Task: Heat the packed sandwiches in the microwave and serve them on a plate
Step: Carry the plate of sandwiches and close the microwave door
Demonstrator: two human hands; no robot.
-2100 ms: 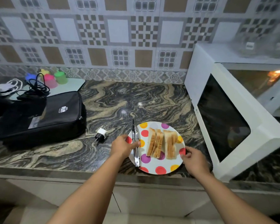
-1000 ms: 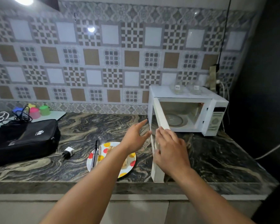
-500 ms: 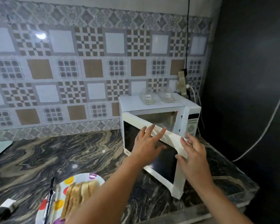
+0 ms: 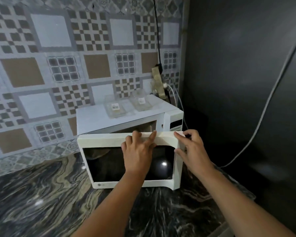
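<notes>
I am looking into a home kitchen. A white microwave (image 4: 120, 117) sits on a dark, marble-patterned desk (image 4: 41, 194), pushed back against a wall of patterned tiles (image 4: 58, 57) in brown, grey and white squares. Two clear plastic containers (image 4: 115, 108) with labels rest on top of the oven. A power strip (image 4: 158, 82) hangs on the tiled wall by the corner, cables running from it, next to a plain dark wall (image 4: 237, 65).
</notes>
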